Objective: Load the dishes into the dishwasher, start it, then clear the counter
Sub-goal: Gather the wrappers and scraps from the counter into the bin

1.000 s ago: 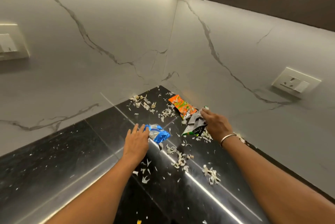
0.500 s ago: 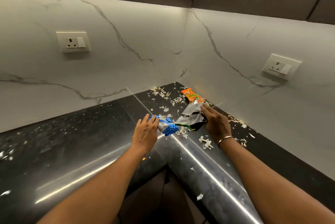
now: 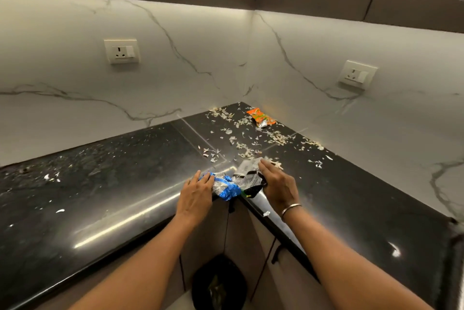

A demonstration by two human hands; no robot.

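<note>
A black L-shaped counter (image 3: 105, 184) fills the corner, strewn with pale peel scraps (image 3: 246, 144). My left hand (image 3: 197, 193) lies flat on a blue and silver wrapper (image 3: 224, 188) at the counter's inner corner edge. My right hand (image 3: 277, 184) presses a silver and black wrapper (image 3: 247, 175) beside it. The two wrappers touch, and the blue one hangs partly over the edge. An orange wrapper (image 3: 261, 117) lies alone far back in the corner by the wall.
A black bin (image 3: 218, 282) with a dark liner stands on the floor directly below the counter's corner. Cabinet doors (image 3: 241, 234) run under the counter. Two wall sockets (image 3: 121, 51) are set in the marble backsplash. Dark cabinets hang overhead.
Both hands have dragged their wrappers from the back of the counter forward to its inner corner edge. The orange wrapper stayed behind. The bin has come into view below.
</note>
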